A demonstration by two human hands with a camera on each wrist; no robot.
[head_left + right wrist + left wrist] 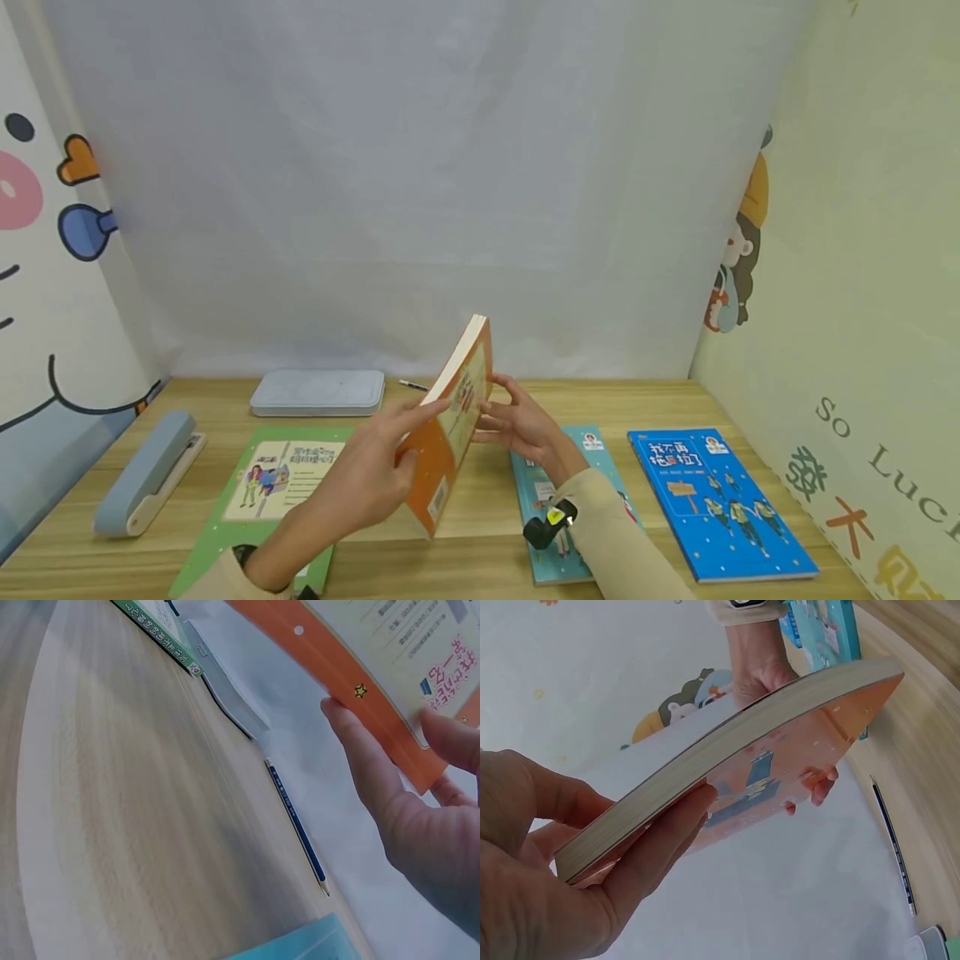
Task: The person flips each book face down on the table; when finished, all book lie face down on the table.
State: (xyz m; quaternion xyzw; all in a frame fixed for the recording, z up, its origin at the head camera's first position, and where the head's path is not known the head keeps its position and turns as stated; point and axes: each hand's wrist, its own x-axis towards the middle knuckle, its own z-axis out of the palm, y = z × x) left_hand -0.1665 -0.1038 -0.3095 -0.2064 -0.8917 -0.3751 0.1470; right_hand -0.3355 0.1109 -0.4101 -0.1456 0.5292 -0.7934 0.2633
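Observation:
An orange book [429,454] is held up on edge and tilted above the middle of the wooden table, with its cover facing right. My left hand [360,475] grips its near left side. In the left wrist view, fingers [664,832] and thumb lie on opposite faces of the book [727,750], which looks closed with its page edges showing. My right hand [528,425] holds the far right edge. In the right wrist view the thumb [450,739] rests on the pale cover panel, with other fingers behind the orange border.
A green book [247,467] lies at left, partly under my left forearm. A teal book [585,500] is partly covered by my right forearm, and a blue book [735,508] lies farther right. A blue stapler [150,475], a pale case [318,392] and a pencil [296,829] are also there.

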